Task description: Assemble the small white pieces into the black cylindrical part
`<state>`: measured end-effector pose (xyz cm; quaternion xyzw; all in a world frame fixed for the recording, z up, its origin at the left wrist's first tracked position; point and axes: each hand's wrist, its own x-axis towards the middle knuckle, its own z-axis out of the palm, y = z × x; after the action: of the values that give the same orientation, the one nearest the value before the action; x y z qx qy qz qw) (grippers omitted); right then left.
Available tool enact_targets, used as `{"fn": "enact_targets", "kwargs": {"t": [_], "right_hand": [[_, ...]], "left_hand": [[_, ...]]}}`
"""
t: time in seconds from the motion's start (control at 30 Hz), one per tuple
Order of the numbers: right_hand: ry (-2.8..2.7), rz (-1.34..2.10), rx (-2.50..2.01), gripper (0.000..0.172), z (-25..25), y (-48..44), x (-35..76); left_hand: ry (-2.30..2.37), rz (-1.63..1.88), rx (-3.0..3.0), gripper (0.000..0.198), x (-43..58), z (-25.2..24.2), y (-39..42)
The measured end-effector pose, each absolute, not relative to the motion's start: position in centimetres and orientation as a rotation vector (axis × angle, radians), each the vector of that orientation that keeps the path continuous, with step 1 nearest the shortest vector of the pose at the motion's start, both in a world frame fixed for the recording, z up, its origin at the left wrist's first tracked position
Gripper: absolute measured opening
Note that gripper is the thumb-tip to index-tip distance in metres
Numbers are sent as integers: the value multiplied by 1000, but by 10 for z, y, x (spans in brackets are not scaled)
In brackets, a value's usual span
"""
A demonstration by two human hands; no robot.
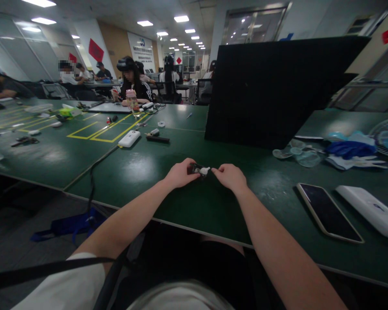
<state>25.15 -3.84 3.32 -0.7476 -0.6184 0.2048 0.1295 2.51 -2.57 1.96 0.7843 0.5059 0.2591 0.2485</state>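
Over the green table (181, 202), my left hand (182, 173) is closed around a small dark, shiny object (198, 167). A white nozzle-like piece (204, 171) sticks out of it to the right; its exact kind is too small to tell. Close to the white tip, my right hand (230, 175) has thumb and forefinger pinched together. Whether those fingertips hold anything is too small to make out.
A tall black panel (261, 90) stands ahead right. On the right lie a phone (330, 211), a white power bank (370, 209) and blue gloves (351, 149). A white box-like device (129, 138) and a black bar (158, 139) lie ahead left. People sit beyond.
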Motion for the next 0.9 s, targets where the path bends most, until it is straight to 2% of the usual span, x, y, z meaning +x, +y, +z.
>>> {"fn": "enact_targets", "kwargs": {"t": [0.9], "right_hand": [[-1832,545,-2171,36,31,-36,252]], "left_hand": [[1343,717,2139,48,24,19,-26]]}}
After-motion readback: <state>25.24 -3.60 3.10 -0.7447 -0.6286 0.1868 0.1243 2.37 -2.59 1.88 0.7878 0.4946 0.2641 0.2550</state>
